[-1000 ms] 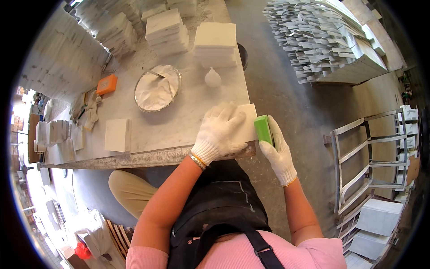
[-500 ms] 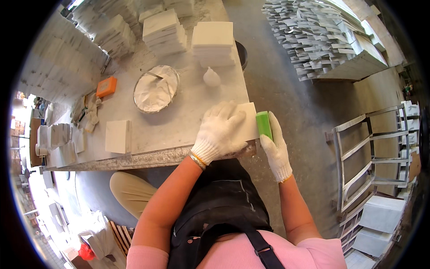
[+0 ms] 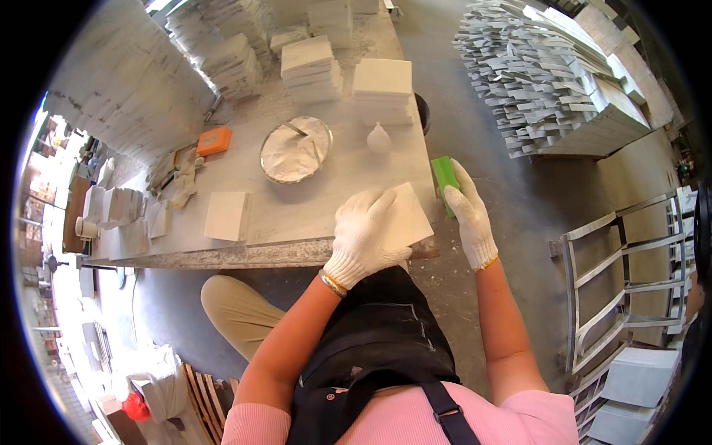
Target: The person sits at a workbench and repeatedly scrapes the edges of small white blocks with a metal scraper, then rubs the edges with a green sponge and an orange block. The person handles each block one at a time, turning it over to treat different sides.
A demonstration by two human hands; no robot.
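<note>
My left hand (image 3: pixel 360 231), in a white knit glove, grips a white stone tile (image 3: pixel 410 216) at the table's near right corner. Its fingers lie over the tile's top and the thumb is along the near edge. My right hand (image 3: pixel 472 219), gloved too, is closed around a green rectangular block (image 3: pixel 444 176), which looks like a sanding block. The block is just off the tile's right side, beyond the table edge, with a gap between them. Another white tile (image 3: pixel 225 215) lies flat to the left.
On the table (image 3: pixel 311 215) are a round dish (image 3: pixel 297 152) of white material with a tool in it, a white bulb (image 3: pixel 379 139), an orange box (image 3: pixel 214 141) and stacked tiles (image 3: pixel 383 78). A metal rack (image 3: pixel 575 297) stands right; piled stone strips (image 3: pixel 526 81) are at far right.
The tile in my left hand has turned and its far right corner now points more to the right. My right hand with the green block has shifted slightly away. The whole view has shifted.
</note>
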